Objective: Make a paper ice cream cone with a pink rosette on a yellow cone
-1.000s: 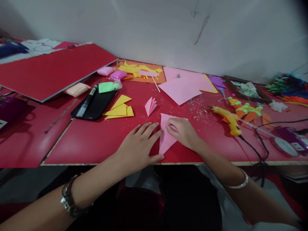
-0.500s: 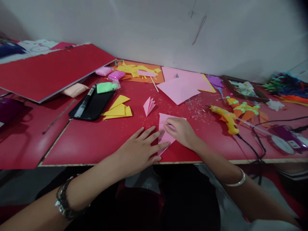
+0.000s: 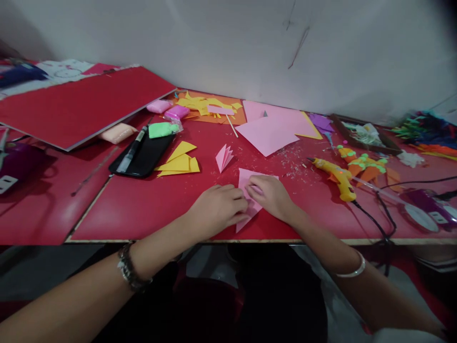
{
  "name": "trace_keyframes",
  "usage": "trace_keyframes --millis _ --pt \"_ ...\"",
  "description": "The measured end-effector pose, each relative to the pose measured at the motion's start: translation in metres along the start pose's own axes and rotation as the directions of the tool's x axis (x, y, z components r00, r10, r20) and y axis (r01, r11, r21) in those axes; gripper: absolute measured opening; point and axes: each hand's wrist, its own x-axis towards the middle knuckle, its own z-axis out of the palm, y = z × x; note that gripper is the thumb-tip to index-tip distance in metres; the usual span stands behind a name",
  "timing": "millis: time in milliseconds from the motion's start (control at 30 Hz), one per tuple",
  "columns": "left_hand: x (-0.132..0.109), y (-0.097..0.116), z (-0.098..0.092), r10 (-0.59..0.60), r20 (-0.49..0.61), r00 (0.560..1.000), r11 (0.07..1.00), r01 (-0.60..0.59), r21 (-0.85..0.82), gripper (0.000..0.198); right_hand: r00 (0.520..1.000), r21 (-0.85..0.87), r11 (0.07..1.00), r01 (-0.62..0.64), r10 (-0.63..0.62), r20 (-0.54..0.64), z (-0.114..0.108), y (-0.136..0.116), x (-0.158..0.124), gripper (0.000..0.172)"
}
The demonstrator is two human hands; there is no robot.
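Note:
A pink paper triangle (image 3: 250, 209) lies flat near the table's front edge, between my two hands. My left hand (image 3: 221, 209) is closed, its fingers curled at the sheet's left side; the fingertips are partly hidden. On the upper part of the same sheet rests my right hand (image 3: 267, 193), its fingers folded and pressed together on the paper. Just beyond them a small pleated pink paper (image 3: 224, 158) stands with its folds fanned out. Folded yellow papers (image 3: 180, 164) lie to the left of it.
Left of the yellow papers, a marker (image 3: 132, 150) and green clay pack (image 3: 162, 129) lie on a black phone (image 3: 146, 159). A yellow glue gun (image 3: 335, 176) with a trailing cord sits right. Pink sheets (image 3: 267, 133) lie behind; a red board (image 3: 89, 105) slants at far left.
My left hand's spread fingers have curled in at the paper's left side. The right hand stays closed on the sheet. The view has shifted slightly.

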Motion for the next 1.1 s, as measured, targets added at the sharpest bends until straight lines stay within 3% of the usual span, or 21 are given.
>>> trace_keyframes --millis 100,300,467,567,633,700,800,933,1100 --pt "0.001 -0.004 0.004 -0.036 0.010 0.999 0.999 0.036 -0.011 0.024 1.000 0.000 1.000 0.004 -0.004 -0.002 0.001 0.000 0.000 0.022" --pt "-0.011 -0.007 0.000 -0.080 0.078 0.994 0.996 0.083 -0.034 0.053 1.000 0.005 1.000 0.007 -0.007 0.002 0.000 0.000 -0.001 0.019" --pt "-0.013 -0.009 0.000 -0.102 0.127 0.987 0.994 0.106 -0.026 0.060 1.000 0.037 0.999 -0.009 0.009 0.005 0.001 0.001 0.000 0.017" --pt "-0.013 -0.010 0.001 -0.103 0.133 0.986 0.994 0.108 -0.031 0.061 0.997 0.055 0.998 -0.041 0.044 -0.061 -0.001 -0.001 -0.003 0.009" --pt "-0.013 -0.012 0.000 -0.107 0.146 0.983 0.993 0.113 -0.036 0.062 0.990 0.035 0.998 -0.052 0.057 -0.129 -0.006 -0.004 -0.009 0.014" --pt "-0.013 -0.013 0.001 -0.107 0.161 0.981 0.992 0.115 -0.045 0.065 0.987 -0.018 1.000 -0.022 0.019 -0.159 -0.012 -0.010 -0.021 0.022" --pt "-0.013 -0.013 0.001 -0.108 0.174 0.979 0.991 0.120 -0.063 0.068 0.987 -0.049 0.990 0.135 -0.139 -0.080 -0.019 -0.021 -0.044 0.021" --pt "-0.013 -0.014 0.002 -0.109 0.178 0.978 0.989 0.124 -0.075 0.067 0.981 -0.060 0.979 0.194 -0.193 0.031 -0.022 -0.031 -0.067 0.029" --pt "-0.015 -0.013 0.002 -0.103 0.196 0.975 0.989 0.121 -0.082 0.066 0.963 -0.159 0.950 0.269 -0.266 0.038 -0.018 -0.026 -0.074 0.031"
